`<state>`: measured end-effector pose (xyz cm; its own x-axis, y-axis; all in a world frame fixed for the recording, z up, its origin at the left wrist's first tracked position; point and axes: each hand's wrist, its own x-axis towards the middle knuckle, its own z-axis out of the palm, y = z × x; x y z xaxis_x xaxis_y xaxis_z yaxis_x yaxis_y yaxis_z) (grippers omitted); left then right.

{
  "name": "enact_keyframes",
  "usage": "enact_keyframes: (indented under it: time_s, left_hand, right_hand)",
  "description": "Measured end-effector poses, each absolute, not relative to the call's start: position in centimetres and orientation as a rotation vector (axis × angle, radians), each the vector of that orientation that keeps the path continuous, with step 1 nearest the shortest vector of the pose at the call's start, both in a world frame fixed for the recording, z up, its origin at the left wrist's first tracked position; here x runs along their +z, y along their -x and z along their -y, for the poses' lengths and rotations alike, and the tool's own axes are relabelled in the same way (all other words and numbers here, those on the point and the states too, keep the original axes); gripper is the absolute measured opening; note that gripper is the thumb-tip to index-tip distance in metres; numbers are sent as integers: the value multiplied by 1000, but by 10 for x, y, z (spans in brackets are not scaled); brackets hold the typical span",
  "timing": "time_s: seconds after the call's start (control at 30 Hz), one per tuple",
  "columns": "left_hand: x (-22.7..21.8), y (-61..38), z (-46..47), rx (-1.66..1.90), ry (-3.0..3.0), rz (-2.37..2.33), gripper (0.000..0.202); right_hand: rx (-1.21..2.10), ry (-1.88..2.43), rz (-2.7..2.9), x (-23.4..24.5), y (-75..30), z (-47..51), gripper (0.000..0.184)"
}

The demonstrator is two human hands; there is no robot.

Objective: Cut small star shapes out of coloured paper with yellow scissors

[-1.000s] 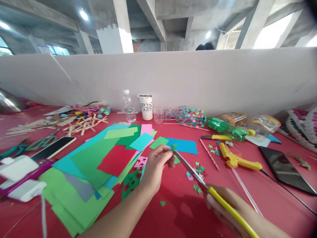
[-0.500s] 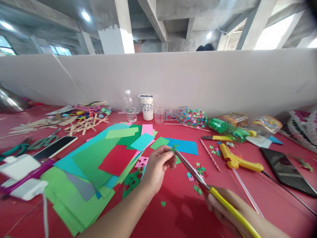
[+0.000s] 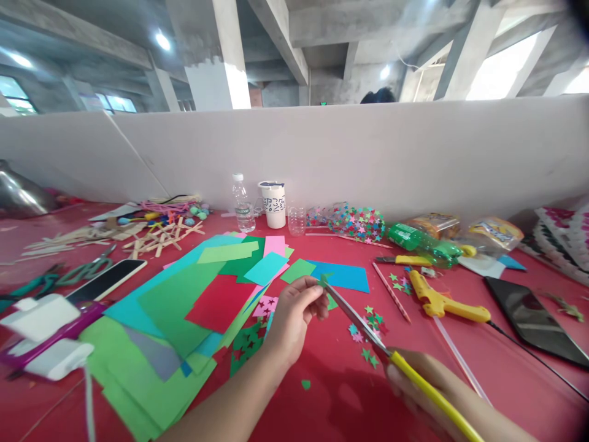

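Observation:
My left hand [image 3: 294, 313] pinches a small piece of green paper [image 3: 326, 279] between thumb and fingertips, above the red table. My right hand [image 3: 418, 374] is wrapped round yellow-handled scissors [image 3: 356, 316]. The blades look nearly closed, and their tips reach the green piece at my left fingertips. Below the blades lie several small paper stars [image 3: 369, 356] in green, pink and blue. A tiny green scrap [image 3: 306, 385] rests on the table between my forearms. Left of my left hand are green sheets [image 3: 246, 344] with star-shaped holes.
Coloured paper sheets [image 3: 179, 307] spread across the left. A yellow glue gun [image 3: 446, 301] and a black phone [image 3: 529, 319] lie to the right. A water bottle [image 3: 243, 205], a white cup [image 3: 274, 205] and a star-covered bottle [image 3: 356, 222] line the white partition [image 3: 322, 153].
The view has tilted up slightly, so the table things sit a little lower. Both hands keep nearly the same pose, with the scissor tips still at the green piece.

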<state>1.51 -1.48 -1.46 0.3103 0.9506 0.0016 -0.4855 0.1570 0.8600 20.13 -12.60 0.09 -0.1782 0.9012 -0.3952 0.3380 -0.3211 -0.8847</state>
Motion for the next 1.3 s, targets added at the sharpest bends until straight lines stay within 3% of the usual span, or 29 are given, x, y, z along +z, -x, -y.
enact_keyframes:
  time_s: [0.23, 0.57, 0.9, 1.3]
  left_hand:
    - [-16, -14, 14, 1177, -961, -700, 7]
    - [-15, -13, 15, 1227, -1131, -725, 9]
    - [-16, -14, 15, 1209, -1049, -684, 6]
    - [-18, -14, 13, 1214, -1083, -689, 7]
  right_hand:
    - [1336, 1519, 1492, -14, -202, 124, 63]
    - [1521, 1626, 1493, 3, -203, 128, 58]
    - [1594, 1593, 1386, -22, -208, 128, 60]
    - [1598, 1609, 1275, -20, -202, 129, 60]
